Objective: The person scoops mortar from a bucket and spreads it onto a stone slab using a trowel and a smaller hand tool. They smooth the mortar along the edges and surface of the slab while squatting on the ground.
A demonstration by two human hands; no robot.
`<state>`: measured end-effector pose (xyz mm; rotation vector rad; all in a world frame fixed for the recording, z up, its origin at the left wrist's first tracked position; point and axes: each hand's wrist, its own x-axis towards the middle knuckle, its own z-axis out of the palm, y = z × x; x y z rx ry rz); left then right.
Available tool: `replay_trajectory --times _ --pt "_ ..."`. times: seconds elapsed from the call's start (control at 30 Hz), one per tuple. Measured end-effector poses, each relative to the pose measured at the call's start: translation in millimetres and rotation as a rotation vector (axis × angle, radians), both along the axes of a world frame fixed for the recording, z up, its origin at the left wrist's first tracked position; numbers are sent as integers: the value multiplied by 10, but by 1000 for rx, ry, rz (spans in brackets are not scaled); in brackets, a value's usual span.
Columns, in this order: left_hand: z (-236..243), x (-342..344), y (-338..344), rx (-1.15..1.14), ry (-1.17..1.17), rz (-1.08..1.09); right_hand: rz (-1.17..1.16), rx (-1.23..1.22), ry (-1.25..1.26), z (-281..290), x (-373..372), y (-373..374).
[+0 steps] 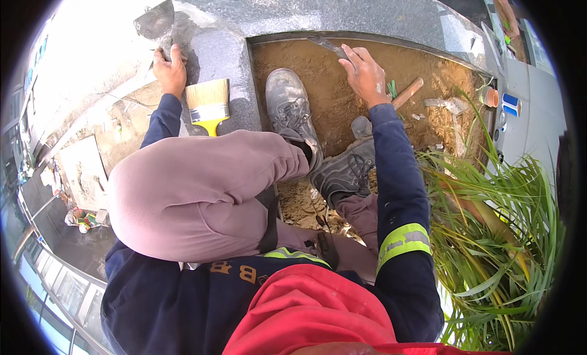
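My left hand (171,74) is closed on a wide-bladed putty knife (155,20), its blade over the pale stone ledge at the upper left. In my right hand (365,75) is a narrow, dirty metal blade, like a small putty knife (328,46). That blade points left, near the inner edge of the dark stone border (361,16). A wide paintbrush (208,103) with pale bristles and a yellow handle lies on the grey stone ledge (229,68), just right of my left hand.
My shoes (292,107) stand in the sandy bed (330,104) inside the border. Beside my right forearm lie a wooden handle (407,93) and rubble. Long-leaved green plants (501,233) crowd the right. A terracotta-coloured pot (489,96) and a blue-and-white can (511,105) stand beyond.
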<state>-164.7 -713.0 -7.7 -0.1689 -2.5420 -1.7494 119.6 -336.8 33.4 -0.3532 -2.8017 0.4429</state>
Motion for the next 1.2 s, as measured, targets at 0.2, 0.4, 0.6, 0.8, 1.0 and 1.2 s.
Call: replay_trajectory --times 0.2,0.4,0.6,0.8,1.0,1.2 --pt "38 -39 -50 -100 28 -22 -23 59 -50 186 -102 -29" --pt "-18 -75 -18 -84 56 6 79 251 -180 600 -120 226" --pt "-80 -109 -78 -155 92 -12 268 474 -361 1137 -512 452" --pt "207 75 108 -164 93 43 465 592 -461 1368 -981 508" --pt "133 34 21 -174 129 55 396 594 -504 1445 -1252 300" --pt "143 31 27 -264 142 74 415 607 -517 1287 -1496 373"
